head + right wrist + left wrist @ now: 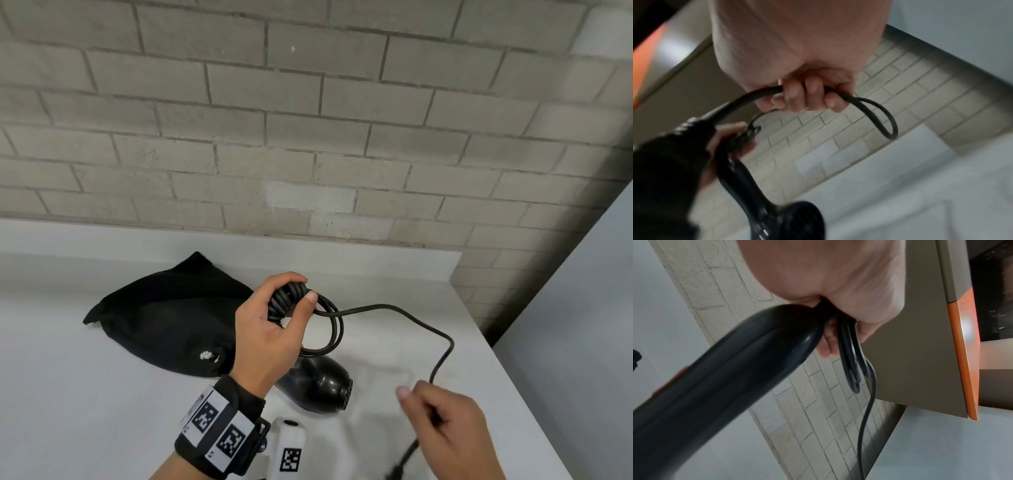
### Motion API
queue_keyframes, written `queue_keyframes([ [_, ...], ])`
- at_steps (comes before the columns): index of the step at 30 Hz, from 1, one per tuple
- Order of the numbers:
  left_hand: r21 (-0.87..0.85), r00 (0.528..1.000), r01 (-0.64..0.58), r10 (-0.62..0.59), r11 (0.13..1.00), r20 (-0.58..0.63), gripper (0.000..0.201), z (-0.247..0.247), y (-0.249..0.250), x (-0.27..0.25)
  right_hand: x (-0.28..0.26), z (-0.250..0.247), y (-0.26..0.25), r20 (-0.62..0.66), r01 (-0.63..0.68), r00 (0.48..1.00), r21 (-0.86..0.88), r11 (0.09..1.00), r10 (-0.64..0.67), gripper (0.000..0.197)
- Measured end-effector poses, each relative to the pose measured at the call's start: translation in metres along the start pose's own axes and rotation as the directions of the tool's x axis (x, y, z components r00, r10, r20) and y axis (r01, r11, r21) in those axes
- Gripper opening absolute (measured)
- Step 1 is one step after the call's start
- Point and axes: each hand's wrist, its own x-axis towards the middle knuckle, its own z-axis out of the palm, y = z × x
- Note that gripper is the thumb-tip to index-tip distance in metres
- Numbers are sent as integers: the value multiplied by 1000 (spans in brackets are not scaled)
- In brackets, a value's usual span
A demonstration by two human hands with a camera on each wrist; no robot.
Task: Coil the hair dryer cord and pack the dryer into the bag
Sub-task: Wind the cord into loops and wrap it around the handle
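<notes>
Black bag (161, 318) lies limp on counter (68, 394), far left | left hand (270, 329) fingers clamped on dryer (317, 382) handle and cord (442, 337) loops, dryer hanging just above counter | right hand (445, 428) fingers curled round loose cord | step: coiling, unfinished | next: likely bring slack to left hand as 1 more loop.
</notes>
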Motion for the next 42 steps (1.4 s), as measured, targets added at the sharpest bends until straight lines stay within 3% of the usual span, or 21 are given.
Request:
queue_keyframes([
  [2,3,1000,0,0,1000,0,25,0,0,0,-8,10,19,68,-26,997,-226,974,43,39],
  [5,8,1000,0,0,1000,8,25,0,2,0,-10,26,24,101,22,995,-153,988,-7,29],
  [7,21,1000,-1,1,1000,15,25,0,2,-1,0,29,9,-81,146,985,-73,987,-152,20],
  [8,25,1000,0,-1,1000,18,25,-1,3,-1,7,30,-3,-190,210,956,-82,974,-222,17],
  [10,34,1000,-4,3,999,23,24,-1,3,-2,25,30,-26,-279,249,919,-135,959,-278,25],
  [12,36,1000,-13,12,999,21,24,-2,3,-3,44,26,-40,-175,278,928,-260,925,-329,42],
  [13,39,1000,-18,17,999,21,23,-2,2,-3,52,25,-42,-89,309,934,-286,907,-346,41],
  [15,42,999,-29,28,999,33,23,-3,2,-3,65,24,-46,35,376,926,-177,910,-376,23],
  [18,27,996,-54,52,998,69,21,-4,6,-3,81,14,-57,-7,441,897,-2,897,-441,7],
  [22,-57,984,-73,82,996,157,23,-3,10,-7,102,4,-77,-106,481,873,23,876,-477,6],
  [25,-103,974,-89,109,991,201,27,-3,10,-8,113,8,-84,-144,411,908,110,905,-394,6],
  [29,-106,976,-71,91,992,198,31,-3,10,-6,115,25,-82,-129,210,976,367,906,-174,2],
  [32,-114,970,-100,122,989,211,23,-3,11,-6,111,41,-78,-47,1,998,573,820,32,4],
  [35,-94,966,-156,171,983,191,20,-1,9,-8,104,50,-78,38,-149,984,714,684,175,12],
  [38,-58,971,-191,197,980,136,27,1,7,-10,96,53,-81,141,-246,967,745,620,214,21],
  [42,13,983,-182,182,983,17,19,2,6,-10,83,51,-80,228,-242,968,754,610,103,33],
])
